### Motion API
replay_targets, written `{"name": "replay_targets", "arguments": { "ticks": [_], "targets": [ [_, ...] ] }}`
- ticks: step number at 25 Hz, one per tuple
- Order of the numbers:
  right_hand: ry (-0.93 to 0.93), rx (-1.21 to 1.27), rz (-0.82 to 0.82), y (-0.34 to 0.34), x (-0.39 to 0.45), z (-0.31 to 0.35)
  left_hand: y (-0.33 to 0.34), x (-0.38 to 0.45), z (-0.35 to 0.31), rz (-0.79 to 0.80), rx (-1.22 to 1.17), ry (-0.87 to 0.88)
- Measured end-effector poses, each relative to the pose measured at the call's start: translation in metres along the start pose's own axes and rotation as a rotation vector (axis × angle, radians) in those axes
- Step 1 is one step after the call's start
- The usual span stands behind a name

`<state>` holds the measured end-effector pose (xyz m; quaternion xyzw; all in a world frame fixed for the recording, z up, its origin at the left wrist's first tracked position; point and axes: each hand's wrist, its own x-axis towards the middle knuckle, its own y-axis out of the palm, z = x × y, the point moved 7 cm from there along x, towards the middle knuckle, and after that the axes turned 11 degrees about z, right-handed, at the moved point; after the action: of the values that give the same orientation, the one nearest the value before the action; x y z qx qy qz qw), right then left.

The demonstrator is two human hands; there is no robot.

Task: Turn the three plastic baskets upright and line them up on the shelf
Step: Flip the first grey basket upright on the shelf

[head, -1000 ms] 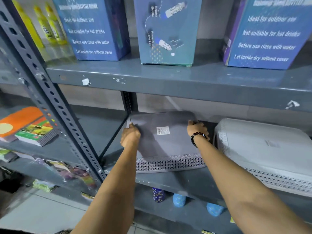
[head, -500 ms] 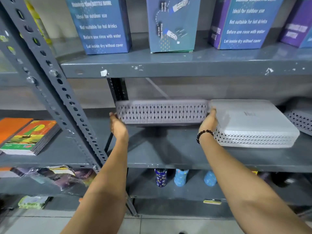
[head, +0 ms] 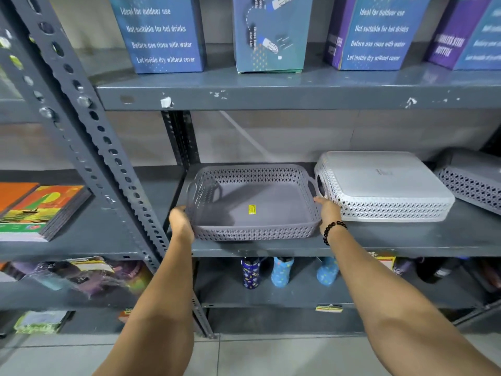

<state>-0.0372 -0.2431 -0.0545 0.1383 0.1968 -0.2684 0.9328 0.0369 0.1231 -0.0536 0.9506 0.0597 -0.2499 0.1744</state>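
Note:
A grey lattice-walled plastic basket (head: 252, 204) sits upright on the middle shelf (head: 406, 237), a yellow sticker on its floor. My left hand (head: 181, 223) grips its front-left corner. My right hand (head: 326, 211), with a black bead bracelet at the wrist, holds its right side. Just to the right lies a white basket (head: 379, 185), upside down and nearly touching the grey one. A second grey basket (head: 471, 180) lies upside down at the far right, partly cut off by the frame edge.
Blue and purple bottle boxes (head: 162, 33) stand on the shelf above. A slanted perforated upright (head: 89, 126) runs left of my left hand. Books (head: 40, 210) lie on the left shelf. Small bottles (head: 282, 271) stand on the shelf below.
The grey basket went from upside down, through standing on edge, to upright on the shelf, both hands still on it. The view has pulled back and shifted right.

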Motion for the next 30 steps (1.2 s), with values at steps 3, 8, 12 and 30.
{"name": "replay_targets", "arguments": {
  "ticks": [3,8,12,30],
  "targets": [
    [0.006,-0.112,-0.001,-0.001,-0.005,-0.007,0.001,-0.005,0.008,0.013,0.03,0.027],
    [-0.035,-0.127,-0.027,0.0,-0.001,-0.009,0.007,-0.001,0.001,0.044,0.21,0.032],
    [-0.058,-0.209,-0.06,0.002,-0.001,-0.007,-0.001,0.012,0.002,-0.046,0.274,-0.016],
    [-0.496,-0.627,-0.189,-0.035,-0.026,0.075,0.194,-0.04,0.01,0.007,0.884,0.637]
  ]
}}
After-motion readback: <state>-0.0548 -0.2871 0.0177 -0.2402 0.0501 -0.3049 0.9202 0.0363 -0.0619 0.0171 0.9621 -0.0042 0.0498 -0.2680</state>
